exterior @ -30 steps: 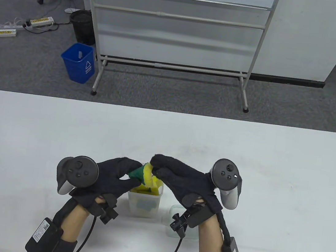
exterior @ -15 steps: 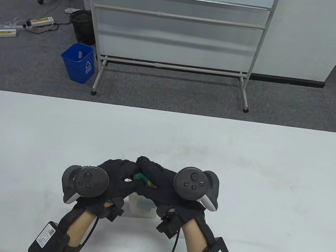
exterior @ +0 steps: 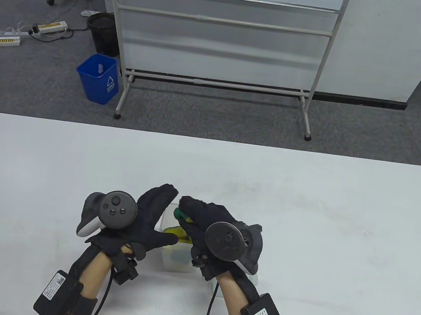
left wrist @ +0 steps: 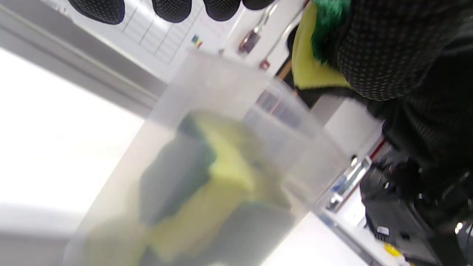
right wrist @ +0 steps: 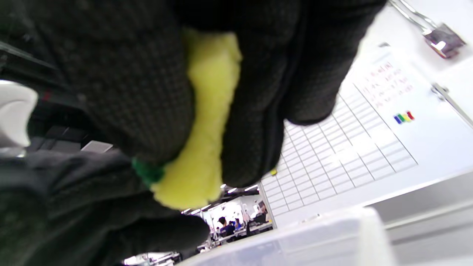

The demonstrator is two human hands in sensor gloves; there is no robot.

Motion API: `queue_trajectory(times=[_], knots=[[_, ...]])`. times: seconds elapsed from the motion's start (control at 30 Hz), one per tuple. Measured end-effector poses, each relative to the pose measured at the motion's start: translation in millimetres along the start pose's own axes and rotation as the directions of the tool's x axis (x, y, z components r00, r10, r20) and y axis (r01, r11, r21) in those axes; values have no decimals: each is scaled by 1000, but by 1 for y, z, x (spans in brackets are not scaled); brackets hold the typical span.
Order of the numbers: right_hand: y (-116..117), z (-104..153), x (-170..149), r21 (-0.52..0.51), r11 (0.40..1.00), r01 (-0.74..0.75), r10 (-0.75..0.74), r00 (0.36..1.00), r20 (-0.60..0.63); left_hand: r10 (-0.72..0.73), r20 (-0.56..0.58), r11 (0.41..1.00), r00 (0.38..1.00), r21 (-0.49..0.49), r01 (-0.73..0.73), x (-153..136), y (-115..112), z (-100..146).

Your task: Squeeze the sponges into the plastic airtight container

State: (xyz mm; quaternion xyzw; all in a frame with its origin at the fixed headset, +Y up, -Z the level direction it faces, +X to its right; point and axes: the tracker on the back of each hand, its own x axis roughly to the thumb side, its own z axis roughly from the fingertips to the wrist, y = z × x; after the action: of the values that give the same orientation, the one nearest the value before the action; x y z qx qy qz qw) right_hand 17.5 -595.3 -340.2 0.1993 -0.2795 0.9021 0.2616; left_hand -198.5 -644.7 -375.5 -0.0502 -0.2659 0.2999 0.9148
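Note:
A translucent plastic container stands on the white table near the front edge. Yellow and green sponges are packed inside it. My right hand grips a squeezed yellow-green sponge just over the container's open mouth. The sponge shows between my right fingers in the right wrist view and in the left wrist view. My left hand lies open along the container's left side, fingers stretched out, thumb across its front rim. The container's wall fills the left wrist view.
A clear lid lies on the table, mostly hidden under my right wrist. The table stretches far and to both sides. A whiteboard stand and a blue bin are on the floor beyond.
My left hand let go of the sponge and opened beside the container. My right hand rolled over and carried the squeezed sponge down to the container's mouth.

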Motion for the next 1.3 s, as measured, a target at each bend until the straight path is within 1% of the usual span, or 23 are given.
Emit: queue_trajectory(times=[0.1, 0.13, 0.17, 0.23, 0.3, 0.33, 0.37, 0.4, 0.47, 0.5, 0.53, 0.6, 0.7, 0.73, 0.77, 0.87, 0.93, 0.97, 1.0, 1.1, 1.17, 1.23, 1.3], knots=[[7, -10, 8, 60, 995, -75, 73, 997, 27, 36, -4, 999, 999, -25, -36, -7, -5, -2], [10, -14, 11, 103, 988, -113, 110, 993, 32, 39, -1, 999, 999, -29, -39, -8, -6, -3], [13, -18, 14, 123, 978, -168, 161, 985, 63, 37, -1, 999, 999, -23, -37, -9, -7, -3], [16, -21, 18, 162, 962, -221, 207, 974, 97, 30, -3, 999, 1000, -21, -30, -9, -8, -4], [23, -24, 25, 171, 943, -287, 258, 951, 173, 57, -1, 998, 998, -30, -57, -11, -10, -5], [27, -25, 28, 149, 932, -331, 294, 929, 225, 69, -6, 997, 998, -37, -69, -13, -11, -5], [28, -25, 30, 156, 921, -357, 314, 918, 243, 72, -7, 996, 997, -44, -72, -14, -12, -5], [31, -25, 33, 139, 899, -414, 362, 885, 292, 90, -12, 994, 996, -66, -90, -17, -13, -6], [34, -24, 37, 123, 878, -463, 405, 854, 326, 151, -11, 987, 989, -61, -151, -20, -15, -6], [37, -23, 38, 129, 857, -498, 435, 835, 337, 155, -8, 986, 988, -66, -155, -21, -15, -7], [40, -23, 39, 101, 841, -532, 469, 808, 356, 144, -11, 987, 990, -74, -144, -21, -15, -7], [45, -23, 37, 117, 817, -565, 494, 789, 365, 146, -10, 987, 989, -60, -147, -21, -15, -7], [53, -23, 34, 131, 798, -588, 507, 773, 381, 143, -9, 988, 990, -60, -143, -21, -15, -7], [55, -22, 34, 143, 804, -578, 494, 781, 382, 143, -9, 988, 990, -57, -143, -21, -15, -7], [55, -23, 36, 127, 795, -594, 507, 764, 399, 146, -10, 988, 989, -55, -147, -22, -15, -7], [57, -23, 36, 131, 785, -605, 509, 752, 419, 146, -10, 988, 989, -57, -147, -21, -15, -7], [60, -23, 36, 167, 776, -609, 503, 756, 418, 148, -12, 987, 989, -58, -148, -21, -16, -7], [61, -23, 36, 150, 782, -604, 500, 753, 427, 145, -16, 988, 989, -56, -146, -21, -15, -7], [61, -24, 36, 163, 777, -608, 500, 754, 426, 145, -17, 988, 989, -54, -146, -21, -15, -7], [64, -24, 35, 195, 791, -580, 468, 779, 418, 142, -21, 988, 990, -52, -143, -21, -15, -7], [66, -24, 36, 192, 780, -596, 474, 761, 442, 144, -22, 988, 989, -53, -145, -20, -15, -7], [65, -23, 36, 196, 784, -590, 463, 764, 450, 137, -23, 989, 990, -52, -138, -20, -15, -7], [65, -22, 35, 236, 787, -570, 436, 785, 440, 131, -27, 990, 991, -49, -132, -20, -15, -7]])
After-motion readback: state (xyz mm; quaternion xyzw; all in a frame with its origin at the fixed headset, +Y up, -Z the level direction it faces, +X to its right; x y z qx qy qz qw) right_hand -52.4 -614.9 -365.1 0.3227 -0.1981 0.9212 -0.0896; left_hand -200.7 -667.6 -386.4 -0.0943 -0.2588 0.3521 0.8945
